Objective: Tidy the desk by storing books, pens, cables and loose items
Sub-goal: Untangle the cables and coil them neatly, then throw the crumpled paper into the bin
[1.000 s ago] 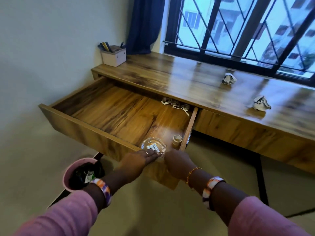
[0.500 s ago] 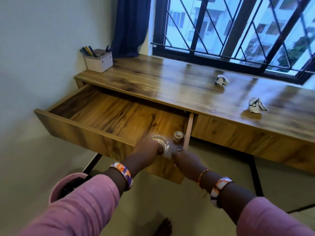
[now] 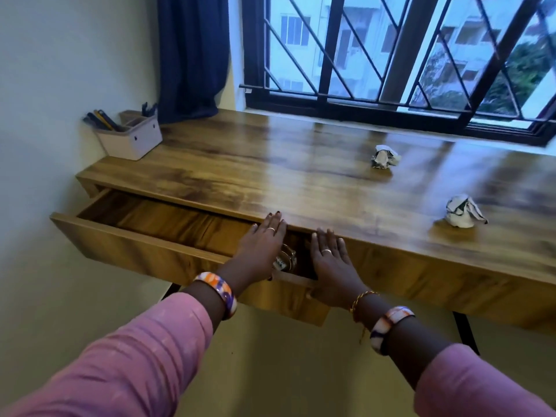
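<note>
Drawer (image 3: 144, 245) half-open; paper wads (image 3: 385, 157) on desk (image 3: 270, 164).

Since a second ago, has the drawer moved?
Yes. The drawer has slid inward under the desk top; far less of its floor shows now.

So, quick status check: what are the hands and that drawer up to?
Left hand and right hand flat, open, pressing the wooden drawer's front. Drawer part open, clear glass dish inside. Two crumpled paper balls on the desktop.
</note>
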{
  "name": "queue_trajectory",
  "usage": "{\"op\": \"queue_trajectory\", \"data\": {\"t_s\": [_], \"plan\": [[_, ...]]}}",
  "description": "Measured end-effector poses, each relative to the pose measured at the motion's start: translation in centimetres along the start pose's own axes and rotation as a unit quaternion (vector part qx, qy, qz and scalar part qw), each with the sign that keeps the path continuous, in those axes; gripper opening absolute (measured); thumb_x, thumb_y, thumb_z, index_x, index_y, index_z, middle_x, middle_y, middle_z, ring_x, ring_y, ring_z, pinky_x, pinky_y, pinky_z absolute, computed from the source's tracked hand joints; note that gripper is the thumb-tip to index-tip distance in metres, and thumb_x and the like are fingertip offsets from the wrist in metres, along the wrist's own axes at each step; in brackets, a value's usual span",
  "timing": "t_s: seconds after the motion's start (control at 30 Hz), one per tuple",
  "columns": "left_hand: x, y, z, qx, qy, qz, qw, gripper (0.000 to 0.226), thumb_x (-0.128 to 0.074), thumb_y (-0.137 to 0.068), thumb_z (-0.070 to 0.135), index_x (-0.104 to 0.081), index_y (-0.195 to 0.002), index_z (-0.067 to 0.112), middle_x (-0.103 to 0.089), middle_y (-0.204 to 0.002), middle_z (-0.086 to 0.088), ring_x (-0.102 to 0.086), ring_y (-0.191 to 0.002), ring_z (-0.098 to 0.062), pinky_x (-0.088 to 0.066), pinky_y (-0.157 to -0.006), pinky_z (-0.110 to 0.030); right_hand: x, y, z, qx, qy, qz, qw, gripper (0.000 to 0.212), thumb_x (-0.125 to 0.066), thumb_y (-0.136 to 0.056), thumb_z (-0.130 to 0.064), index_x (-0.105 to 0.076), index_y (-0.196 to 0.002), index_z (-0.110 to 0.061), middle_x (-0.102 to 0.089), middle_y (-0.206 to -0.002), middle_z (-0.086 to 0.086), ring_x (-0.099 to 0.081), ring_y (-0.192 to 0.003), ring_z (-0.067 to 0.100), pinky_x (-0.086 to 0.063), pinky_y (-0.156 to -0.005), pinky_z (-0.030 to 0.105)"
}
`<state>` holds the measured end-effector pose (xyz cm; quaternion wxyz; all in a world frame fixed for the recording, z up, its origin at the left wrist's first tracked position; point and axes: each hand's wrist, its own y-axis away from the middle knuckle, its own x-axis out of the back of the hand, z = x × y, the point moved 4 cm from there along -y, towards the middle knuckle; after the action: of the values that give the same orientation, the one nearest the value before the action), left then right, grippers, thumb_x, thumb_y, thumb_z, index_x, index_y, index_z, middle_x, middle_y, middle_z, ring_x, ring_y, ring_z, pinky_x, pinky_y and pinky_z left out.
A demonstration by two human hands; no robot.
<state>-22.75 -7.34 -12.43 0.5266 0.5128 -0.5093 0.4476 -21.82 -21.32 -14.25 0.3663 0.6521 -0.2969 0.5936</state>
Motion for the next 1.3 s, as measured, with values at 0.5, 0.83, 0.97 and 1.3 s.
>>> {"op": "queue_trajectory", "data": {"t_s": [0.5,0.83,0.97,1.3], "plan": [[-2.1,-6.6,-0.2,0.023,0.019,0.193,0.981,0.044,-0.084,-0.054,0.019,-0.069,-0.094,0.01,-0.072,-0.09,-0.009,-0.069,-0.079,-0.026,-0.056,-0.066,-0.032,1.0,-6.5,3.9,0.082,0.071,0.262,0.959,0.024,-0.055,-0.059,-0.008,-0.059,-0.081,-0.013,-0.064,-0.082,0.01,-0.06,-0.066,0.026,-0.048,-0.057,0.03],[1.4,-9.8,-1.8,0.048,0.155,0.143,0.976,0.053,-0.033,-0.064,0.073,-0.05,-0.058,0.024,-0.053,-0.069,0.006,-0.054,-0.065,-0.016,-0.035,-0.054,-0.025,2.7,-7.4,7.7,0.1,-0.046,0.238,0.965,0.02,-0.05,-0.072,-0.038,-0.062,-0.068,-0.023,-0.063,-0.065,-0.006,-0.062,-0.059,0.016,-0.044,-0.047,0.021],[2.6,-17.9,1.7,0.017,0.217,0.106,0.97,0.053,-0.04,-0.078,0.066,-0.065,-0.082,0.02,-0.06,-0.104,-0.001,-0.06,-0.094,-0.023,-0.046,-0.073,-0.032,4.5,-7.4,16.1,-0.023,0.036,0.279,0.959,0.03,-0.044,-0.076,-0.043,-0.066,-0.081,-0.023,-0.069,-0.078,-0.002,-0.065,-0.073,0.019,-0.048,-0.064,0.029],[5.0,-39.4,14.0,-0.101,0.156,0.203,0.961,0.069,-0.052,-0.077,0.067,-0.053,-0.127,0.018,-0.028,-0.145,-0.03,-0.036,-0.128,-0.045,-0.041,-0.099,-0.043,3.1,-3.6,32.2,-0.324,0.082,0.196,0.922,0.039,-0.045,-0.074,-0.053,-0.063,-0.094,-0.025,-0.063,-0.112,0.009,-0.062,-0.093,0.031,-0.05,-0.063,0.039]]}}
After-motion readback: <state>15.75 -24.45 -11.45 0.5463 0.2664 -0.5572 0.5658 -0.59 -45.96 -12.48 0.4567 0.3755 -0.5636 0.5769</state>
